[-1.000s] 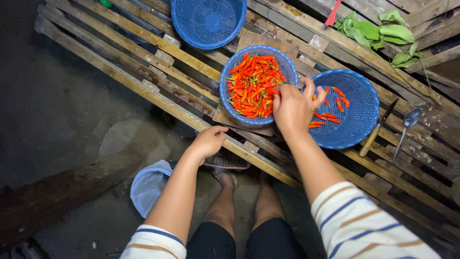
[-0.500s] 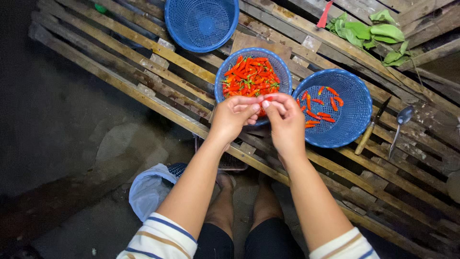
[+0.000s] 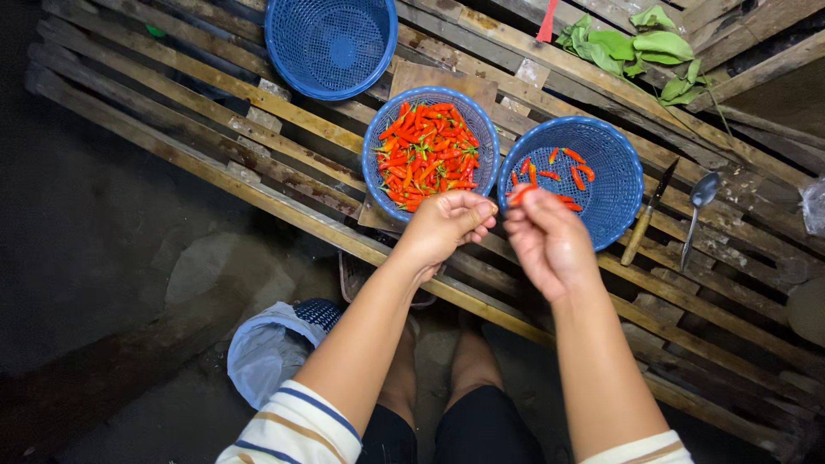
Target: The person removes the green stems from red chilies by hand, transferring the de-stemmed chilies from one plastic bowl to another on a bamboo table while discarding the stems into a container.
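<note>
Both hands have come apart since half a second ago, when their fingertips met over the near rim of the full basket. Now the right hand (image 3: 550, 241) is at about 4 o'clock from the full basket (image 3: 430, 155) and pinches a single red chili (image 3: 518, 196) between thumb and fingertips, right at the near left rim of the second basket (image 3: 571, 180). That chili is clear of the left hand. The left hand (image 3: 447, 225) is curled into a loose fist at 6 o'clock of the full basket, just below its rim; whether anything is held inside the fist I cannot tell.

The full basket is blue plastic mesh, heaped with red chilies with green stems. The second basket, also blue, is just beside it at 3 o'clock, the rims nearly touching, and holds only a few red chilies scattered on its floor. A third blue basket (image 3: 331, 43) lies at 11 o'clock from the full one.

All three rest on a slatted wooden tabletop (image 3: 258, 94). A knife (image 3: 649, 213) with a wooden handle and a metal spoon (image 3: 696, 210) lie side by side at 3 o'clock of the second basket. Green leaves (image 3: 636, 43) lie at 1 o'clock, near the far edge. Under the tabletop, a white bag (image 3: 266, 348) is on the ground beside the person's knees
</note>
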